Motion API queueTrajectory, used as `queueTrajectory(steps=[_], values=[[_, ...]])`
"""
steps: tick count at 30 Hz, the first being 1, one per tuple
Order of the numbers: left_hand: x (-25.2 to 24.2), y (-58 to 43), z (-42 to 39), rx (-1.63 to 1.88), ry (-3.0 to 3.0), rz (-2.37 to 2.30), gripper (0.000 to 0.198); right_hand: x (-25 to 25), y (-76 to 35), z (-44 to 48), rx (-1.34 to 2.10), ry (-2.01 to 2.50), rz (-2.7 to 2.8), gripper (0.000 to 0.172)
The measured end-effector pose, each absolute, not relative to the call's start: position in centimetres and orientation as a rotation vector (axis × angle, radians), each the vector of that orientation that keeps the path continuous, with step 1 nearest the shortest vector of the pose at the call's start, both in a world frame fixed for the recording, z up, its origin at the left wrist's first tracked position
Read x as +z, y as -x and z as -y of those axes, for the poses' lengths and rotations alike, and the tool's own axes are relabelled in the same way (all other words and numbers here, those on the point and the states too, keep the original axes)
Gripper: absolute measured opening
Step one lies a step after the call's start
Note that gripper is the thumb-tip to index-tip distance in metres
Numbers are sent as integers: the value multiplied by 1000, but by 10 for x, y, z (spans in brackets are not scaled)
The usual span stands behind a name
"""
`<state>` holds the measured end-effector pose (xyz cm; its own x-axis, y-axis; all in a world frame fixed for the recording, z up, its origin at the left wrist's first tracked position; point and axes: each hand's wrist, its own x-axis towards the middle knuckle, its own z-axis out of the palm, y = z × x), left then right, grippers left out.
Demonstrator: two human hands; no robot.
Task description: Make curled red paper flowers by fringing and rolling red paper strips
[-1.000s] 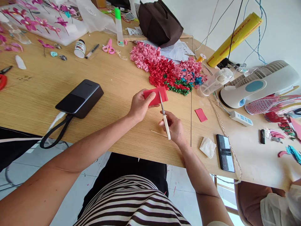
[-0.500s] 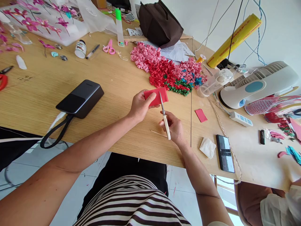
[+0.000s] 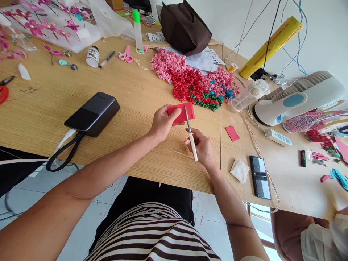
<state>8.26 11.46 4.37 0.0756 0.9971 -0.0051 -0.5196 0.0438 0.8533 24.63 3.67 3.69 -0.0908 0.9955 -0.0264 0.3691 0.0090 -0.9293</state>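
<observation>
My left hand (image 3: 163,122) pinches a flat red piece (image 3: 182,114), paper or fabric, thumb on top and fingers beneath. Fine slits or folds show at its right end. In my right hand (image 3: 202,146) is a pair of scissors (image 3: 193,146) with pale handles, its blades lying across the red piece near that right end. Whether the blades are fully closed is hard to see. A smaller red piece (image 3: 232,133) lies on the table to the right of my hands. Beyond them is a heap of pink, red, green and blue small flowers (image 3: 187,81).
A black power bank (image 3: 91,113) with a cable sits to the left. Pink scissors (image 3: 125,55), a white bottle (image 3: 93,56) and a green-capped bottle (image 3: 138,34) stand farther back. At right are a phone (image 3: 260,177), crumpled tissue (image 3: 240,171) and a white fan (image 3: 299,97). A person sits at the lower right.
The red piece and my left hand have shifted very slightly to the right. My right hand and the scissors stay nearly in place.
</observation>
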Motion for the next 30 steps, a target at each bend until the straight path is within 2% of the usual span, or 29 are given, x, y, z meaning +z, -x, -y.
queueTrajectory(steps=[18, 25, 30], values=[[44, -82, -114, 1346, -816, -759, 53, 38, -245, -36, 1053, 1458, 1564, 66], [45, -81, -114, 1350, -818, -770, 55, 34, -247, -37, 1029, 1448, 1589, 57], [45, -81, -116, 1374, -817, -781, 49, 37, -246, -37, 1026, 1442, 1624, 62]])
